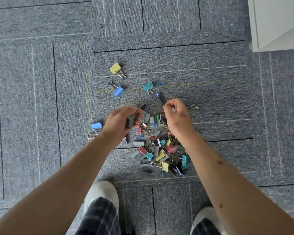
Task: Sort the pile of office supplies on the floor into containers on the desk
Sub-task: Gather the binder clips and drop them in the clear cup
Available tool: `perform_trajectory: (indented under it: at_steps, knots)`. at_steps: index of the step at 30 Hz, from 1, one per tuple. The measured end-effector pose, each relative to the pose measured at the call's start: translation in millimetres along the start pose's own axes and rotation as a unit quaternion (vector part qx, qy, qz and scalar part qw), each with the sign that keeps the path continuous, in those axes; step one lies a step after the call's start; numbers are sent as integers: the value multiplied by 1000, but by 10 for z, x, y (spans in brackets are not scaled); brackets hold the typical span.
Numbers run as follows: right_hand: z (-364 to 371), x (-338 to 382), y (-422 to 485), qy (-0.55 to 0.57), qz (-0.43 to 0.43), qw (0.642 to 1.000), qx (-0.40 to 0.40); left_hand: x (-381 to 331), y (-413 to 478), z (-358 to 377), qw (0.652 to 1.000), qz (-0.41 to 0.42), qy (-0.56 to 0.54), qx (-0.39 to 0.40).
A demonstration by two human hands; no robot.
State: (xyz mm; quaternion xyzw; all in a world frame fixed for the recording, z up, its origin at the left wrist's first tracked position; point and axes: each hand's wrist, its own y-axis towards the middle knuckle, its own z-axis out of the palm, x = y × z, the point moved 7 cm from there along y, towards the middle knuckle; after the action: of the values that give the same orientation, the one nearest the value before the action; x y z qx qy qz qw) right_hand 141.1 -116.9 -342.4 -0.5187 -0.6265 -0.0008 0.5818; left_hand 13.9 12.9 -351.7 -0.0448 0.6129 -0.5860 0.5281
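Many clips [159,150] on grey carpet tiles [41,99], left hand [120,124] gripping staples [131,122], right hand [176,116] pinching pen [160,98]

Clip pile [158,150] on carpet [41,99], loose clips [116,68] beyond, shoes [101,192] nearest

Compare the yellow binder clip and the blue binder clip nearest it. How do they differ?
Colour: yellow binder clip against blue binder clip. Pose: the yellow one's wire handles point down-right, the blue one's up-left. Both lie on the carpet, outside the pile.
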Motion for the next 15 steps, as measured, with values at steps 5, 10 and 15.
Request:
perform_trajectory:
  at_steps: [5,10,15]
  knots:
    - [-92,8,-30,54,11,998,-31,-15,-2,46,1000,12,2,-9]
    - [-132,-59,-14,161,37,986,-28,-19,3,62,1000,11,18,-11]
    - [-155,-67,-93,161,37,986,-16,-28,6,46,998,11,47,-39]
